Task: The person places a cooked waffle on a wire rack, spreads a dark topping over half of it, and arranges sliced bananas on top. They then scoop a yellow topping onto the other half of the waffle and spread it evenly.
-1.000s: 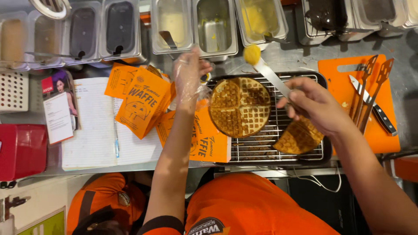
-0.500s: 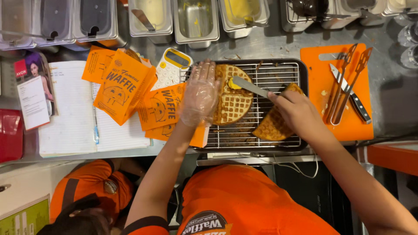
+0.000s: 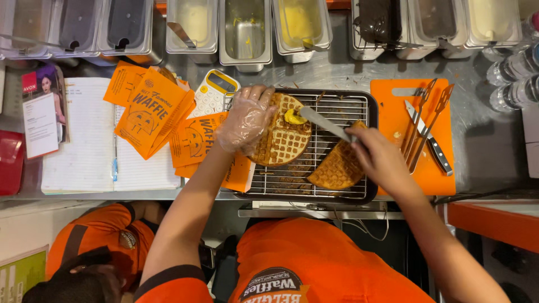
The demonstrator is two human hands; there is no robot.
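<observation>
My left hand (image 3: pixel 245 119), in a clear plastic glove, presses on the left edge of a round waffle (image 3: pixel 284 140) lying on a wire rack (image 3: pixel 331 168). My right hand (image 3: pixel 382 160) grips a spreading knife (image 3: pixel 323 123) whose blade tip carries a dab of yellow cream (image 3: pixel 295 116) onto the waffle's top. A second waffle piece (image 3: pixel 337 168) lies on the rack just under my right hand.
Metal tubs of toppings (image 3: pixel 247 28) line the back. Orange paper sleeves (image 3: pixel 149 115), a calculator (image 3: pixel 213 92) and an open notebook (image 3: pixel 84 151) lie left. An orange cutting board (image 3: pixel 404 140) with tongs and a knife (image 3: pixel 429 140) sits right. Another person in orange (image 3: pixel 95 247) crouches lower left.
The knife came down from the tubs with yellow cream and now touches the round waffle. My left hand settled onto the waffle's edge. The view shifted slightly.
</observation>
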